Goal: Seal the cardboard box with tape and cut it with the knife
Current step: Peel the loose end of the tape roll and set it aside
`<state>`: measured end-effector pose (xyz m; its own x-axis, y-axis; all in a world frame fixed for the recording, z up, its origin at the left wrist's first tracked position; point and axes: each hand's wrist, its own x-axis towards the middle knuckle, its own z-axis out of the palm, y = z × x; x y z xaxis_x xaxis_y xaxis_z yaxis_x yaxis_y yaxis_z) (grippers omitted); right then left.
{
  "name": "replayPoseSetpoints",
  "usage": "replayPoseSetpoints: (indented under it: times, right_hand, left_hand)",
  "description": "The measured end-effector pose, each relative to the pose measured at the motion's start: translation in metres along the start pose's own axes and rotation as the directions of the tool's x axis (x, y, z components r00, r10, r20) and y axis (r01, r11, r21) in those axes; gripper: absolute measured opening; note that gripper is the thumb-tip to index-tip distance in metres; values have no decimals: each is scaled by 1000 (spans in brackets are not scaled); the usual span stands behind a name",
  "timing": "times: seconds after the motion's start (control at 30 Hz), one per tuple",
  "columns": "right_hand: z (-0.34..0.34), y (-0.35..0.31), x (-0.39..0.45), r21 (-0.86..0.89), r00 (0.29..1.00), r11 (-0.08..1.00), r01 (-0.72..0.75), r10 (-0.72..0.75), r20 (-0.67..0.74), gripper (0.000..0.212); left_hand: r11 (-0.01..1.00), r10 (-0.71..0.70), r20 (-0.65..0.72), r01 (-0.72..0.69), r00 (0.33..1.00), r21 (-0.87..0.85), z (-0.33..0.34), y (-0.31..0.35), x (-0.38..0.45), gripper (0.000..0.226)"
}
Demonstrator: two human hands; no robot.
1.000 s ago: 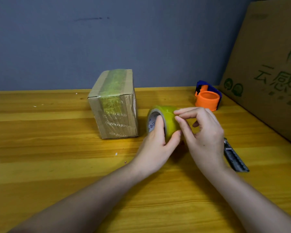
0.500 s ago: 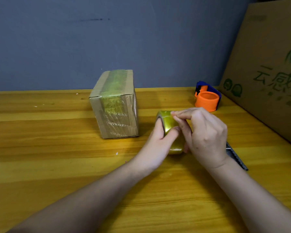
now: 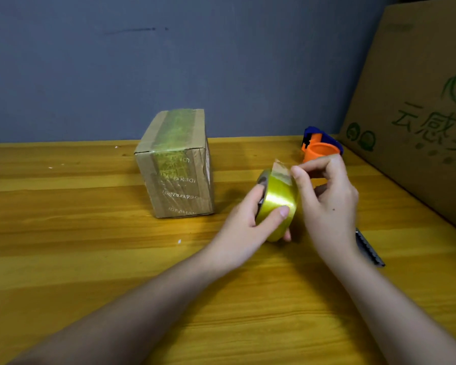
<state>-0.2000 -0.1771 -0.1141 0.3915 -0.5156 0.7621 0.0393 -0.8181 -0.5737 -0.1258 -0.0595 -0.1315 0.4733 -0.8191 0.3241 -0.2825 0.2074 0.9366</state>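
Tape end (image 3: 281, 169) now lifted by right hand (image 3: 327, 204), left hand (image 3: 245, 227) gripping roll (image 3: 277, 204)

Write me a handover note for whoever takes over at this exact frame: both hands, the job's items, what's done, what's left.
Left hand: grip closed around the yellow-green roll of tape, held above the wooden table.
Right hand: pinching the tape's lifted free end.
Small brown cardboard box: upright, to the left of the roll, with a tape strip already over its top and front.
Grey utility knife: on the table, partly hidden by the right wrist.
Done: free end found and lifted.
Left: pull tape out, stick it on the box, cut with the knife.
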Motion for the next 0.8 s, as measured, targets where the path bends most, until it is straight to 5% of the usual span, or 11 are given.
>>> replayPoseSetpoints:
  times: [0.23, 0.37, 0.63, 0.8]
  right_hand:
    - [5, 4, -4, -188, 993, 975, 117, -121, -13, 14]
    - [3, 8, 3, -341, 951, 894, 291, -310, -3, 17]
    - [-3, 2, 12, -382, 873, 807, 450, -487, 1, 15]
    - [-7, -6, 14, -372, 892, 827, 422, -451, 8, 20]
  left_hand:
    - [981, 25, -35, -18, 999, 194, -6, -1, 0, 33]
    - [999, -33, -16, 33, 999, 5, -3, 4, 1, 10]
    - [892, -211, 24, 203, 977, -403, 4, 19, 6, 9]
    - [878, -266, 28, 254, 964, -405, 4, 24, 8, 13]
